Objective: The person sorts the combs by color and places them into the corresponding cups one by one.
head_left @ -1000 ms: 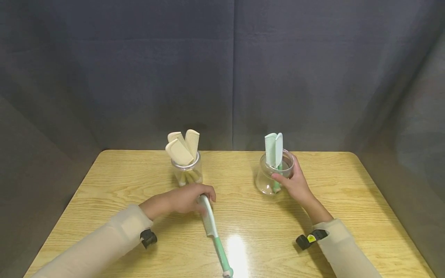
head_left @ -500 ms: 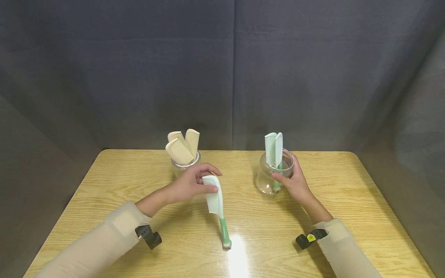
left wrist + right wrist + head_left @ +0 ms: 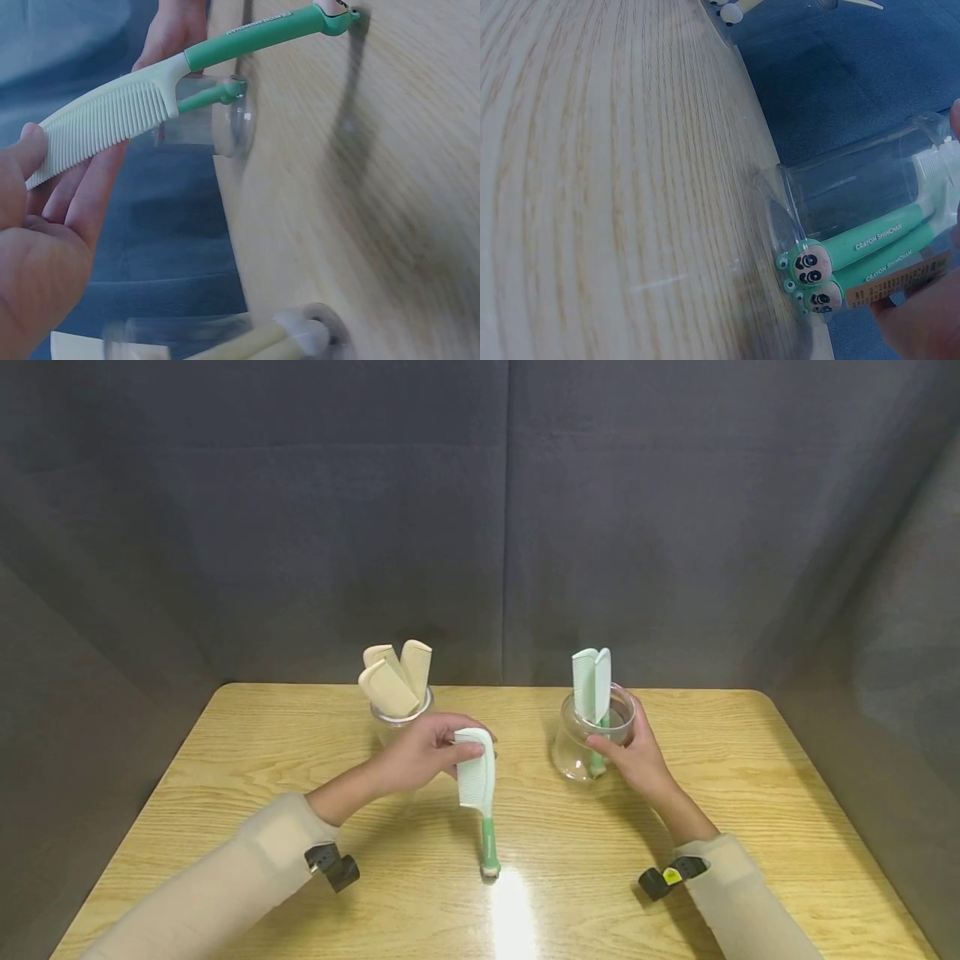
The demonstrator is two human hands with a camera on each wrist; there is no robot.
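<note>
The left hand [image 3: 420, 753] is pinching the toothed end of a white comb with a green handle [image 3: 477, 785], so the handle is hanging toward six o'clock above the wooden counter [image 3: 225, 752]. The right hand [image 3: 636, 757] is curling around a clear glass jar [image 3: 577, 752] at two o'clock, steadying it.

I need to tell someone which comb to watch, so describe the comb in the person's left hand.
On the wooden table, between the two clear jars, the left hand pinches a green-handled comb by its pale toothed end. Unlike the two matching combs standing in the right jar, its handle tip rests on the tabletop.
</note>
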